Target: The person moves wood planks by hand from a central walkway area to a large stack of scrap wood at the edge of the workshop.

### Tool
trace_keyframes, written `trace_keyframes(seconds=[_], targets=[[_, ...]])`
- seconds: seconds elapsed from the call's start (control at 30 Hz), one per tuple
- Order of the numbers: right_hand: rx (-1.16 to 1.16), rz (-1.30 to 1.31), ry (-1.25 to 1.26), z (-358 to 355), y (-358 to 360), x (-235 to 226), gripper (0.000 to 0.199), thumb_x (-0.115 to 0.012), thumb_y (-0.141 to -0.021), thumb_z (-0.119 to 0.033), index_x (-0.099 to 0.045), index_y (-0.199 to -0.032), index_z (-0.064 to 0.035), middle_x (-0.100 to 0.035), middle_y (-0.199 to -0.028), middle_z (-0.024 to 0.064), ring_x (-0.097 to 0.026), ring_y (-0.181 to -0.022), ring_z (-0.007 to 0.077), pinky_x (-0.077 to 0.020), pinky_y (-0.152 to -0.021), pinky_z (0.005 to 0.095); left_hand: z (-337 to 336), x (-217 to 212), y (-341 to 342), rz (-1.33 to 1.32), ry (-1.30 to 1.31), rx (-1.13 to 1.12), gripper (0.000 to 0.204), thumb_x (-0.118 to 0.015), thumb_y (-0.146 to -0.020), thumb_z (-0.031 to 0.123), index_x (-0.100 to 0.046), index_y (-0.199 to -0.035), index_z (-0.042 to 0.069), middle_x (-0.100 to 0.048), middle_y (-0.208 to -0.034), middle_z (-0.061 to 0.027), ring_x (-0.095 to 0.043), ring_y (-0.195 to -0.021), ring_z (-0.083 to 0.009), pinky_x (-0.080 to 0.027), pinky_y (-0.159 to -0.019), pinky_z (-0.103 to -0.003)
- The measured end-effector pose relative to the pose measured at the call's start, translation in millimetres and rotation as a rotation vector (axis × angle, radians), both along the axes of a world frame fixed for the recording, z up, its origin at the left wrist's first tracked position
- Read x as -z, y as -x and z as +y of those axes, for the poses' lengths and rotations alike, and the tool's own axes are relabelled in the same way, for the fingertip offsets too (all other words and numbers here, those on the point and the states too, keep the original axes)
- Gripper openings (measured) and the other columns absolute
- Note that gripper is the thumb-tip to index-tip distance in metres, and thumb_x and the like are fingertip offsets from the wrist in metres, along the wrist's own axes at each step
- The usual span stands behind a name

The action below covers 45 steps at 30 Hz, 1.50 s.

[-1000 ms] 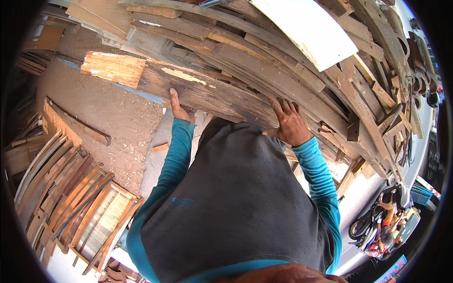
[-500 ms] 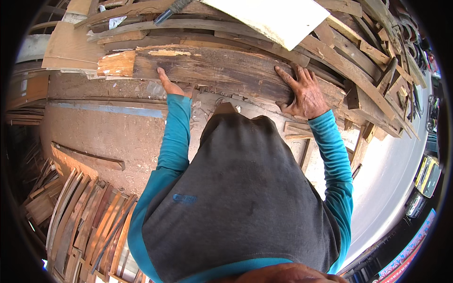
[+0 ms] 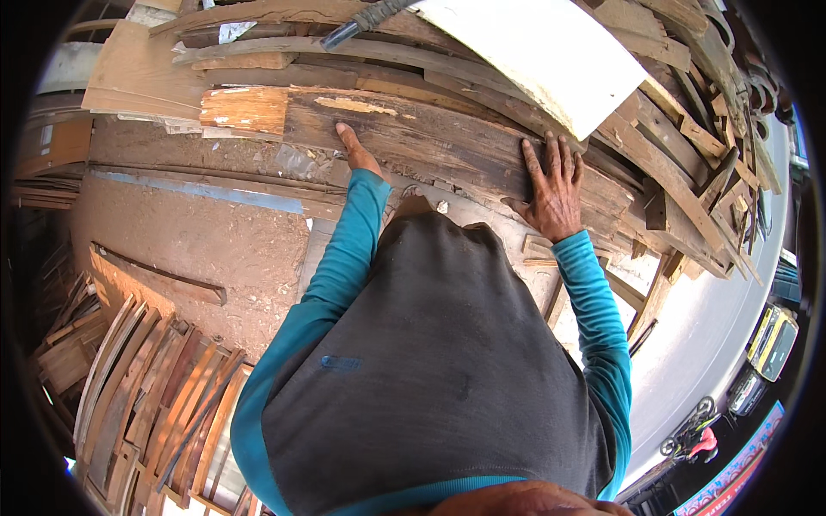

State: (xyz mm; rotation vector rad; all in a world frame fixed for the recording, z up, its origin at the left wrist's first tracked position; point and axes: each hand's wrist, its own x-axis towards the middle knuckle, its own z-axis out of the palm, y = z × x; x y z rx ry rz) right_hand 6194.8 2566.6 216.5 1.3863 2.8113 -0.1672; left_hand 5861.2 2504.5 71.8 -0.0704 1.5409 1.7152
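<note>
A long, dark, weathered plank lies across the top of a wood stack in front of me. Its surface is rough, with a pale scraped streak near the left end. Beyond that end shows a lighter orange-brown piece of wood. My left hand holds the plank's near edge, thumb on top; its other fingers are hidden below the edge. Farther right, my right hand lies on the plank with its fingers spread and pointing away from me.
Behind the plank are stacked timbers, a white panel and a dark tube. Broken boards pile up at the right, beside a road. Upright slats stand at the lower left. A narrow strip lies on the dusty ground.
The dark plank has shifted right, baring more of the lighter wood at its left end. My left hand has moved right with it. My right hand's fingers now point straighter ahead.
</note>
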Motion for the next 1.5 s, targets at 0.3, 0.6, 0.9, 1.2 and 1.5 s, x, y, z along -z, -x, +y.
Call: trace_keyframes(seconds=[0.3,0.6,0.9,1.2,1.5], targets=[[-0.097,0.055,0.019,23,88,5,0.117,-0.087,-0.058,-0.045,-0.023,-0.154,-0.0281,-0.034,-0.145,0.0227,-0.031,-0.136,0.0425,-0.0226,-0.113,0.0592,-2,-33,4,-0.180,-0.023,0.110,0.108,-0.049,-0.075,0.085,-0.017,-0.155,0.021,-0.023,-0.157,-0.0079,-0.024,-0.142,-0.0307,-0.023,-0.111,-0.058],[-0.078,0.237,-0.046,19,58,22,0.096,-0.079,-0.069,-0.056,-0.037,-0.147,-0.0193,-0.043,-0.137,0.0250,-0.041,-0.130,0.0420,-0.0289,-0.112,0.0562,-8,-26,1,-0.095,-0.085,0.060,0.104,-0.051,-0.075,0.082,-0.013,-0.155,0.028,-0.016,-0.159,-0.0102,-0.017,-0.144,-0.0374,-0.017,-0.112,-0.064],[0.574,0.372,-0.177,90,-54,29,0.046,-0.062,-0.089,-0.041,-0.057,-0.107,0.0008,-0.065,-0.103,0.0243,-0.063,-0.100,0.0403,-0.0449,-0.091,0.0514,-32,-46,-43,0.065,0.018,-0.055,0.104,-0.046,-0.073,0.088,-0.011,-0.154,0.034,-0.010,-0.159,-0.0096,-0.019,-0.143,-0.0367,-0.027,-0.107,-0.065],[0.559,0.260,0.129,97,-62,43,0.082,-0.053,-0.089,-0.063,-0.045,-0.132,0.0061,-0.062,-0.119,0.0284,-0.057,-0.117,0.0417,-0.0370,-0.104,0.0591,-97,-27,-65,-0.092,-0.026,-0.180,0.110,-0.057,-0.070,0.082,-0.016,-0.153,0.022,-0.014,-0.155,-0.0195,-0.023,-0.141,-0.0393,-0.027,-0.113,-0.059],[0.520,0.441,0.148,65,-74,34,0.076,-0.062,-0.084,-0.058,-0.049,-0.130,0.0017,-0.061,-0.118,0.0300,-0.056,-0.117,0.0398,-0.0320,-0.106,0.0583,-124,-26,-94,-0.115,-0.017,-0.164,0.107,-0.052,-0.074,0.083,-0.016,-0.153,0.021,-0.017,-0.154,-0.0198,-0.026,-0.140,-0.0401,-0.027,-0.113,-0.057]])
